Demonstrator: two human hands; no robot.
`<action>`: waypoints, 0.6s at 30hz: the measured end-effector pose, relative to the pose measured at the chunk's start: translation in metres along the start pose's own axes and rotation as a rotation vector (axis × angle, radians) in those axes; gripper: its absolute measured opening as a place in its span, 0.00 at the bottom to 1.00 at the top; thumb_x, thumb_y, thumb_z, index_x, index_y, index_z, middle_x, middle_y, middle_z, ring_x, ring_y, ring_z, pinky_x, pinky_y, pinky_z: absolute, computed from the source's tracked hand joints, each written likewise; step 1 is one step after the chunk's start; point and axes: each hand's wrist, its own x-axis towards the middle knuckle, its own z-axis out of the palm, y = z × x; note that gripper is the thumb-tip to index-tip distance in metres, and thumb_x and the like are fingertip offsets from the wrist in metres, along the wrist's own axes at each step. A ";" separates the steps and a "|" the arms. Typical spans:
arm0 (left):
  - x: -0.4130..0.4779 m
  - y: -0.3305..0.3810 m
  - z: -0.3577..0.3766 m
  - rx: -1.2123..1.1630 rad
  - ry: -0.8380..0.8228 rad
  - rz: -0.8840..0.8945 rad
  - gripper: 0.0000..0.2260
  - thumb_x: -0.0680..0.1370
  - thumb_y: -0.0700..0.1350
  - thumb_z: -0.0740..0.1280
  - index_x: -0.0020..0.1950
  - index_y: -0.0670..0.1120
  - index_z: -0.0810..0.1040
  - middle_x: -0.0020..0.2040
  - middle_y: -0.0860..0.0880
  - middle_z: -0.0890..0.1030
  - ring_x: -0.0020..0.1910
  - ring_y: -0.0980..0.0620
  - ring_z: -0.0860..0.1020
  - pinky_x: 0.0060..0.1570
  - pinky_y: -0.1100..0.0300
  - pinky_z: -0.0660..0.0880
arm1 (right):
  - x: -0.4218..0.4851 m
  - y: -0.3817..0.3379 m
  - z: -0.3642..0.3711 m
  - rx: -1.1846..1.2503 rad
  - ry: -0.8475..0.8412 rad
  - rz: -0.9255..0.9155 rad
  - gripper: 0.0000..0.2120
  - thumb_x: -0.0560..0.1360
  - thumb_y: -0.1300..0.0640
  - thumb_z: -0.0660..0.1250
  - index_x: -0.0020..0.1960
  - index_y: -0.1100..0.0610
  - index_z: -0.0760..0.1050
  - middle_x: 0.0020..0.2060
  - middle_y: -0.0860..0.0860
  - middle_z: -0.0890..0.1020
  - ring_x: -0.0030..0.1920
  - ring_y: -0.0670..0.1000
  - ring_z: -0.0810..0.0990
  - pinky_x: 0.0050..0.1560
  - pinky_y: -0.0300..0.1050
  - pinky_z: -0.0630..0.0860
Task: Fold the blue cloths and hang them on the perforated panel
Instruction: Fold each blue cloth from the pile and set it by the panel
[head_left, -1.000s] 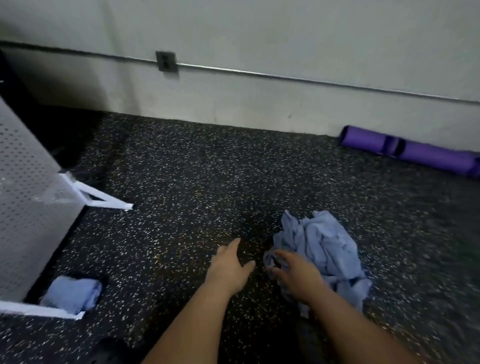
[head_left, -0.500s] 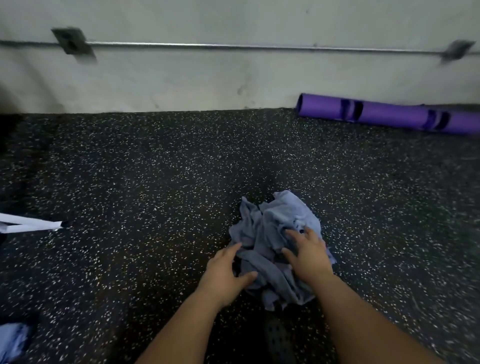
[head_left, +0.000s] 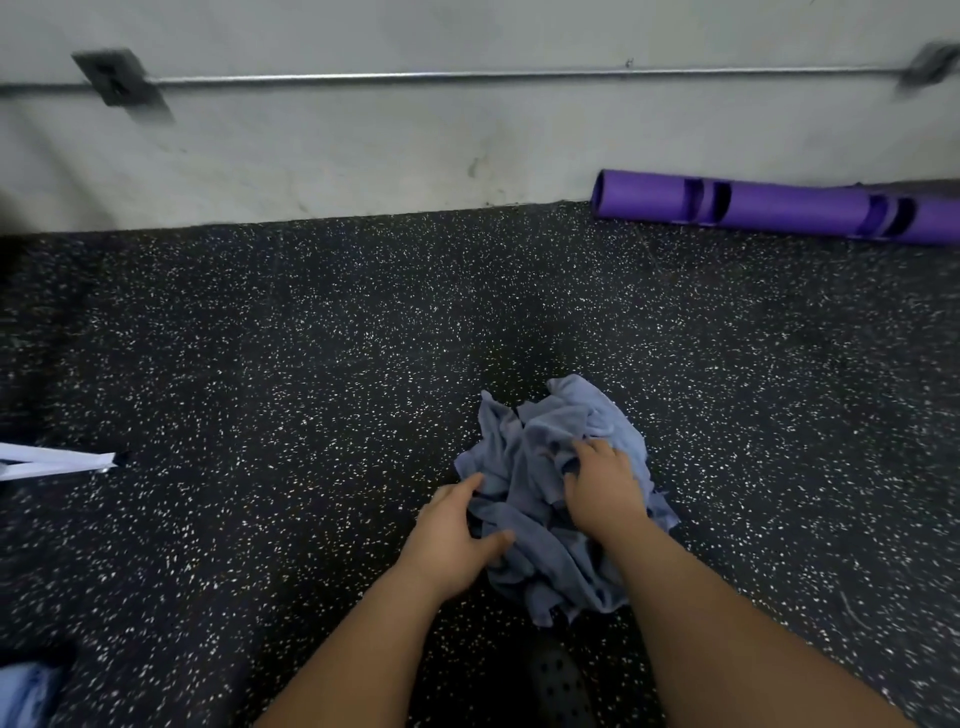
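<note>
The blue cloths formed a soft, light, limp heap. The left hand touched its 8 o'clock edge, fingers spread. The right hand clamped curled fingers on central folds. A free corner probably suited gripping.

Dim, even light leaves the pale wall brighter than the dark speckled floor, a soft shadow lies just beyond the cloth pile, and the far outlet box and right pipe bracket smear with blur.
</note>
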 end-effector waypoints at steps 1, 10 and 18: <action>-0.002 0.002 -0.003 0.011 -0.003 0.006 0.42 0.74 0.66 0.74 0.84 0.57 0.62 0.77 0.53 0.69 0.77 0.49 0.69 0.75 0.48 0.71 | -0.005 -0.002 -0.006 0.046 0.031 -0.022 0.25 0.84 0.55 0.61 0.81 0.50 0.68 0.77 0.51 0.71 0.77 0.59 0.67 0.72 0.56 0.72; -0.043 0.067 -0.076 -0.032 0.134 0.111 0.39 0.78 0.57 0.77 0.85 0.56 0.62 0.80 0.51 0.71 0.76 0.48 0.72 0.74 0.51 0.71 | -0.076 -0.055 -0.139 0.634 0.257 -0.130 0.09 0.76 0.57 0.79 0.51 0.43 0.88 0.43 0.39 0.88 0.44 0.38 0.85 0.49 0.41 0.84; -0.128 0.122 -0.149 -0.142 0.338 0.327 0.28 0.81 0.51 0.74 0.80 0.56 0.70 0.71 0.58 0.79 0.68 0.56 0.78 0.70 0.55 0.75 | -0.172 -0.134 -0.239 0.895 0.257 -0.420 0.16 0.75 0.66 0.74 0.52 0.45 0.89 0.44 0.45 0.89 0.43 0.44 0.85 0.46 0.43 0.82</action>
